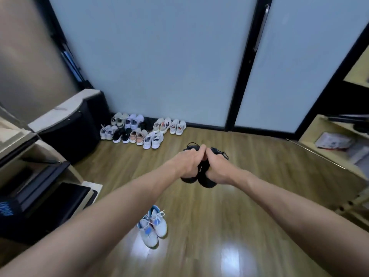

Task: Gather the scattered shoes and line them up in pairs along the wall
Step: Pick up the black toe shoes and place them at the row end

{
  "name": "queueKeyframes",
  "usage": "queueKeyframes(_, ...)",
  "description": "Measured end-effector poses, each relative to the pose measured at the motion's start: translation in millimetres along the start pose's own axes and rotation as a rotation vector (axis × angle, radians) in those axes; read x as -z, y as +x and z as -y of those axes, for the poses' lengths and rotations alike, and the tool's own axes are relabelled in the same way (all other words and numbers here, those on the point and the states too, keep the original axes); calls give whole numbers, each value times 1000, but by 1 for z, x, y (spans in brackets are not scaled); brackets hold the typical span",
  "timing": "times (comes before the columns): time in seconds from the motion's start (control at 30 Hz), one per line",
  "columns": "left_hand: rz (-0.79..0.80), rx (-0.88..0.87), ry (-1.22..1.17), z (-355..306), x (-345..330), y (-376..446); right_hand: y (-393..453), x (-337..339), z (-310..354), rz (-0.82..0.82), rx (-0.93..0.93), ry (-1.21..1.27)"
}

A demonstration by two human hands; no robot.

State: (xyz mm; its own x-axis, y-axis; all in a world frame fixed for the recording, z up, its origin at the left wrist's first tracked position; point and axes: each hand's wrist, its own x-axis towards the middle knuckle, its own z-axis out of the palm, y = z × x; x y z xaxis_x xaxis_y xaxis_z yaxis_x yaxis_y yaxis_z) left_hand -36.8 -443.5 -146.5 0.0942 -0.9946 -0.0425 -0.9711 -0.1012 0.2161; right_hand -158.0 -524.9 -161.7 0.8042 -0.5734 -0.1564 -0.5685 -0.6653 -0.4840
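The step in hand looks like carrying a pair to the row. At ten o'clock, by the wall [159, 56], sit the sorted shoes [139, 129]: I count eight pairs there, in two rows, though the back ones blur together. At seven o'clock a white pair with blue trim [152, 226] lies on the floor [259, 196], well apart from the row and not yet gathered. At centre the left hand [190, 160] grips one black shoe [188, 177] and, touching it, the right hand [216, 166] grips the other black shoe [207, 180], both held above the floor. The next move probably calls for setting them side by side at the row's right end, at twelve o'clock, toes to the wall.
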Motion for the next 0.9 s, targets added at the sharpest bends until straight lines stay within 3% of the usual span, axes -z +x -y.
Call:
queueKeyframes(0.43,-127,6,-149,94,105,101,130,123,53,13,116,-119)
queueKeyframes(0.9,-100,41,-85,185,101,283,319,149,-27,9,136,-25)
